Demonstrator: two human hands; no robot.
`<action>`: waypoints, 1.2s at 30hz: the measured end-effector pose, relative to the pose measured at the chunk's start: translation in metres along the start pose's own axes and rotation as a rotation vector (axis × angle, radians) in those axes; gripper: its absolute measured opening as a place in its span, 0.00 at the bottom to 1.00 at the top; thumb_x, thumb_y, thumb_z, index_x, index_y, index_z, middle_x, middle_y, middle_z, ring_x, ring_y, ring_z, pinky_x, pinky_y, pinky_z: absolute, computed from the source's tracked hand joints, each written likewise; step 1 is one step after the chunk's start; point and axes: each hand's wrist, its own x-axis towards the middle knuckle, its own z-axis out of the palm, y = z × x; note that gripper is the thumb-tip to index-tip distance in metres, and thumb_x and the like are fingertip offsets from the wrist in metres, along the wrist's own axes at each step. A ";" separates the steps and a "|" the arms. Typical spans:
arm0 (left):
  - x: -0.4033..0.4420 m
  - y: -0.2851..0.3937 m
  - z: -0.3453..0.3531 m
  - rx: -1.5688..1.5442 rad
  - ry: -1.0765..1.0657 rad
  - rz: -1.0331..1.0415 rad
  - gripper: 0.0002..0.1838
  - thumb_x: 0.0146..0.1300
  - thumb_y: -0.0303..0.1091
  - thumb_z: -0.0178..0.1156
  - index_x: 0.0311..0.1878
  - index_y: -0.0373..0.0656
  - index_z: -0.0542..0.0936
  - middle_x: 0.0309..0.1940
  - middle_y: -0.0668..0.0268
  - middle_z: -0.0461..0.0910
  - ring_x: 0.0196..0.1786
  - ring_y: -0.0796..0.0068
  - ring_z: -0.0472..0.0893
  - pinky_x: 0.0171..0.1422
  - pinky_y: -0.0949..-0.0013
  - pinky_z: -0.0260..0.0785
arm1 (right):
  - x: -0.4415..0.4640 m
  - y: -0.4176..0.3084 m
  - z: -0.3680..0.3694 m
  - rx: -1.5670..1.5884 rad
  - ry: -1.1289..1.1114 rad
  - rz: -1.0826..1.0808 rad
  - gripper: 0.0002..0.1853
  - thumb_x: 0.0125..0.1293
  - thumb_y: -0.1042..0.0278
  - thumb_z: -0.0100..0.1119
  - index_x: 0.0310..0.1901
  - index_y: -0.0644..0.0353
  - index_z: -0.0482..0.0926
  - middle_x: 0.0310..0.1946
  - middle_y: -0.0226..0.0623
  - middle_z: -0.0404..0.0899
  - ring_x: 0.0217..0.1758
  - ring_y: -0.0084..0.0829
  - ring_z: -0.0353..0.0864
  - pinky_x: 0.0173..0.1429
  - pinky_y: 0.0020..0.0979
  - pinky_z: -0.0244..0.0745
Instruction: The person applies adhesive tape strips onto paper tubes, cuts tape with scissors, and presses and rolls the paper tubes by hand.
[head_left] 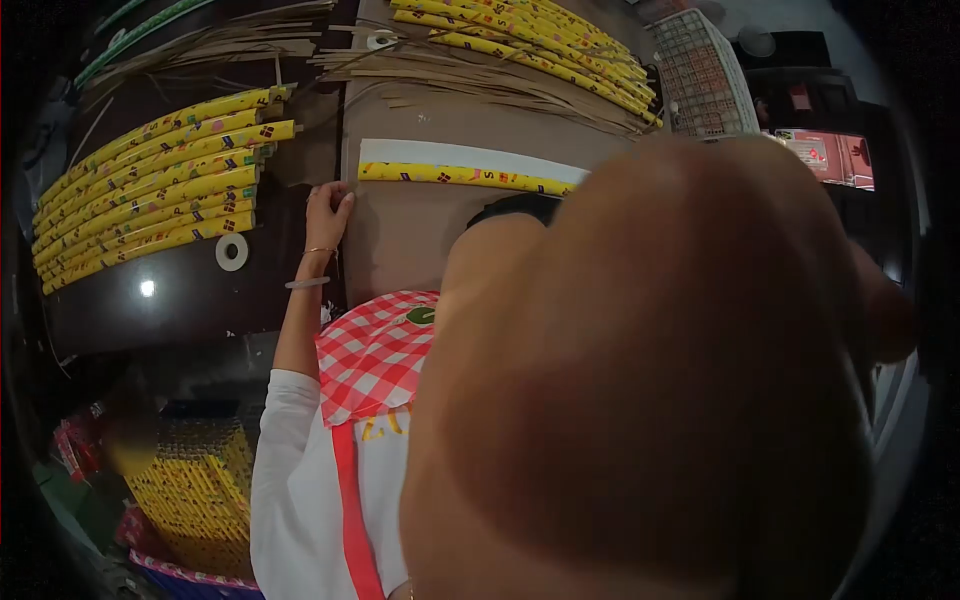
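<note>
My left hand [330, 213] rests on the tabletop with loosely bent fingers and nothing visible in it. Just beyond its fingertips lies a yellow printed paper roll [440, 176] with a white strip [470, 153] along its far side. My right hand [640, 370] is raised very close to the camera, a large dark blur over the right half of the view. Its fingers cannot be made out, and it hides the right end of the roll. Part of a black object [515, 208] shows beside the raised hand.
Yellow printed rolls [150, 190] lie side by side at left, near a white tape ring [232, 252]. More rolls [540, 45] and brown strips [480, 90] lie at the back. A wire basket [705, 75] stands back right. Stacked rolls [195, 490] fill a bin [190, 575] lower left.
</note>
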 end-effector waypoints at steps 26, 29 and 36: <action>0.058 0.010 0.013 -0.100 -0.014 -0.329 0.15 0.54 0.42 0.55 0.39 0.43 0.80 0.33 0.56 0.79 0.38 0.57 0.78 0.45 0.62 0.69 | -0.277 0.203 -0.211 -0.824 0.288 1.248 0.15 0.58 0.68 0.56 0.47 0.63 0.74 0.39 0.38 0.77 0.43 0.28 0.75 0.47 0.27 0.69; 0.066 0.012 0.015 -0.059 0.010 -0.260 0.15 0.53 0.43 0.55 0.37 0.42 0.81 0.31 0.56 0.80 0.37 0.58 0.79 0.44 0.63 0.70 | -0.270 0.211 -0.209 -0.804 0.237 1.299 0.15 0.59 0.69 0.56 0.47 0.63 0.72 0.40 0.35 0.75 0.42 0.25 0.74 0.47 0.25 0.69; 0.081 -0.004 0.022 -0.093 -0.164 -0.287 0.16 0.51 0.43 0.58 0.36 0.40 0.80 0.29 0.56 0.79 0.33 0.61 0.79 0.39 0.65 0.70 | -0.282 0.215 -0.217 -0.658 0.387 1.308 0.10 0.57 0.74 0.57 0.40 0.63 0.72 0.35 0.31 0.73 0.38 0.20 0.71 0.43 0.21 0.68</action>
